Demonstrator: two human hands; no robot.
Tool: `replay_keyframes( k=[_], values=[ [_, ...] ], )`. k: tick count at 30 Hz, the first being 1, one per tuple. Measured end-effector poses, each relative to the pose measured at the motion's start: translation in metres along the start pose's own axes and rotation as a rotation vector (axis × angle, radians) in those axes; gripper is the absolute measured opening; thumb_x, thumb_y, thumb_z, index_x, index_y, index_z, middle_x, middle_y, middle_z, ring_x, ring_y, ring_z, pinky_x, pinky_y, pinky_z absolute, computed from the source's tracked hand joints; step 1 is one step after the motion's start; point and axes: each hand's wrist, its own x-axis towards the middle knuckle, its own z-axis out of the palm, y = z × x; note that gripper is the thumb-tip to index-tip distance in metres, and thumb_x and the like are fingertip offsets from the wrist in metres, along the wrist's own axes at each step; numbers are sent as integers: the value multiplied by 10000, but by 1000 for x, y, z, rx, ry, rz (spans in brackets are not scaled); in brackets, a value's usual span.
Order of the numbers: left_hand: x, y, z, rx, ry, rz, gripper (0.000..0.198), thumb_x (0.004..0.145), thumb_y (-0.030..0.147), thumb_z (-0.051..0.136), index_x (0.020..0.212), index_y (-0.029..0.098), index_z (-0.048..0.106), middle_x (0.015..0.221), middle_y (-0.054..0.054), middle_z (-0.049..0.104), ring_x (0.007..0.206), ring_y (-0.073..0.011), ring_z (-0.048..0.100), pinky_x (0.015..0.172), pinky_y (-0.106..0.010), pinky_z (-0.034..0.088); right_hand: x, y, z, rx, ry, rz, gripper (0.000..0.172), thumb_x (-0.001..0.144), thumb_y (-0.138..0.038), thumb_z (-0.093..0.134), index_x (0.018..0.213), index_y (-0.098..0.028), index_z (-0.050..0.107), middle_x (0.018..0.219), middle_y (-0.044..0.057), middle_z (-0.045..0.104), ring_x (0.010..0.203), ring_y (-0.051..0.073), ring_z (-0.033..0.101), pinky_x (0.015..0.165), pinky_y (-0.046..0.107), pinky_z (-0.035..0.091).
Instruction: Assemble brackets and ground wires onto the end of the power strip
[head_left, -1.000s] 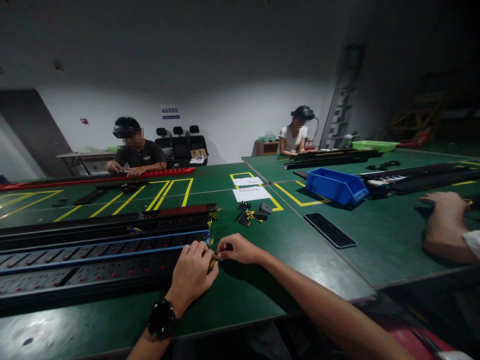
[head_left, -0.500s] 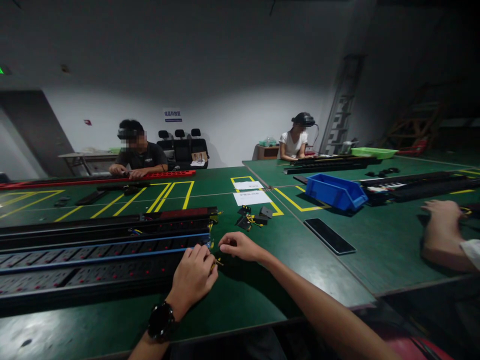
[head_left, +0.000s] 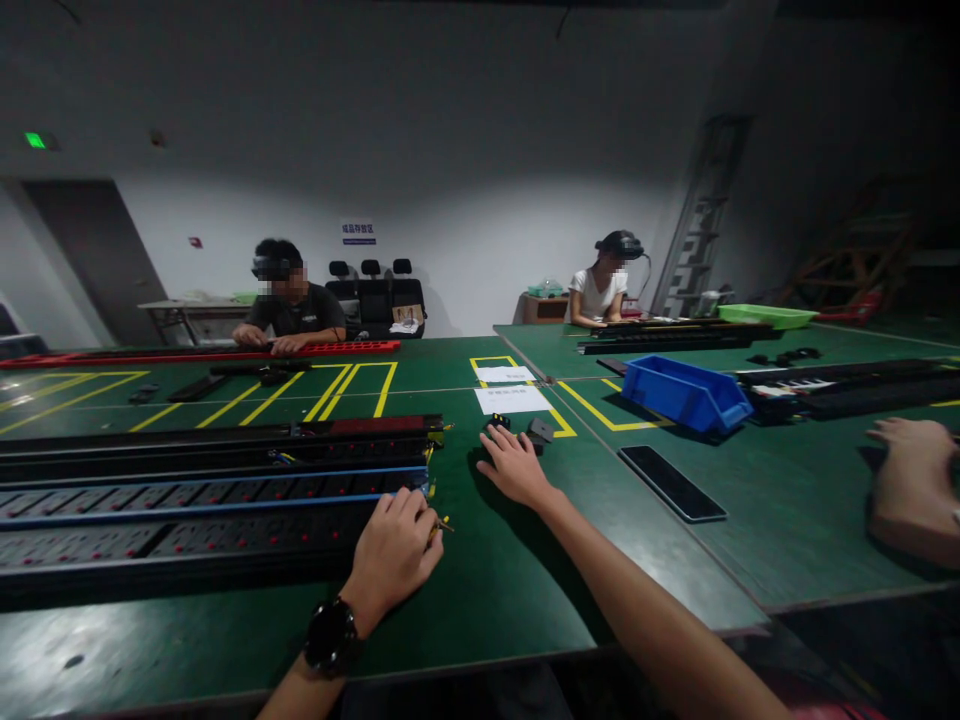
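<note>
Green counter spreads under our work, a pale wall behind it. Our left hand is curled closed on some yellow wires, which poke out past its thumb; the rest of that grip is hidden from us. Our right hand is open and palm down, fingers fanned, holding nothing that we can see. Just beyond its fingertips lies a cluster of small black parts, partly covered by the hand; we cannot tell whether they touch. These parts lie ahead and to the right of the wires, so our right hand is much the nearer.

Beside our left hand ends a red-dotted black strip, its long axis running off leftward across the counter, with a blue-edged strip alongside, farther from us. Past the cluster lie white paper sheets; to the right, a dark phone lies slantwise. Farther out stand a blue bin and a light green tray; we cannot make out what either holds. A co-worker's hand rests at far right.
</note>
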Motion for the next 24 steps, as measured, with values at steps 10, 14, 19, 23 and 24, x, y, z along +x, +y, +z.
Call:
replay_keyframes(
  k=[10,14,19,23,24],
  values=[
    [-1,0,1,-3,-21,-16,115,893,264,584,853,201,672,923,-74,627,934,-260,539,811,-416,410,-3,-22,-8,307,-7,-154,286,1010,-376,502,1128,-216,708,1210,96,713,1155,240,622,1056,454,375],
    [0,0,2,4,-35,-20,125,900,273,578,856,201,670,933,-73,627,939,-261,535,816,-418,403,-5,-32,-16,371,92,-156,155,939,-299,633,1028,-207,720,917,46,739,903,204,647,876,353,432],
    [-1,-1,2,1,-44,-20,135,908,275,565,863,203,671,936,-72,625,943,-260,533,817,-415,398,-10,-33,-23,362,109,-122,158,951,-302,613,911,-218,742,817,36,725,829,199,623,800,325,422],
    [-1,0,1,-6,-39,-20,132,903,276,572,860,202,672,930,-71,623,935,-260,532,810,-416,396,-12,-33,-26,406,79,-69,177,947,-304,601,1016,-217,740,864,38,755,789,191,660,748,298,448],
    [-1,0,0,-8,-35,-20,129,901,275,575,857,202,672,927,-71,623,934,-259,532,809,-415,396,-13,-34,-26,418,70,-45,206,944,-303,600,1080,-218,729,881,38,763,780,191,676,742,295,459]
  ],
)
